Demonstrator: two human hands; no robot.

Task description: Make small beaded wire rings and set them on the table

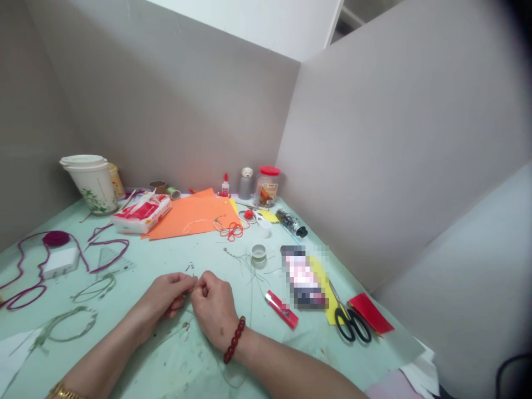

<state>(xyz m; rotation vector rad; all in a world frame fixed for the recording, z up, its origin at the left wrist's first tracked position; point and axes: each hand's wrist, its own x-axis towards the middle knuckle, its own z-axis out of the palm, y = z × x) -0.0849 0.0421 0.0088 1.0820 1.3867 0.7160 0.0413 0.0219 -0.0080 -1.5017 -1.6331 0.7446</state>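
Observation:
My left hand (166,296) and my right hand (214,307) meet fingertip to fingertip just above the table. Both are closed in a pinch on a thin green cord (185,326), whose strands trail out below the fingers. The exact spot they pinch is mostly hidden by the fingers. Right of my hands stands a small spool (258,256) with loose green threads around it. To the left lie a looped green cord bracelet (75,333) and another green cord loop (97,288). A red lighter (281,309) lies right of my right hand.
Black-handled scissors (352,323), red paper (371,313) and a blurred-out phone-like object (303,280) lie to the right. Orange sheets (191,216), a tissue pack (141,212), a white cup (91,185) and a red-lidded jar (267,187) stand behind. Purple cord (56,239) spreads left.

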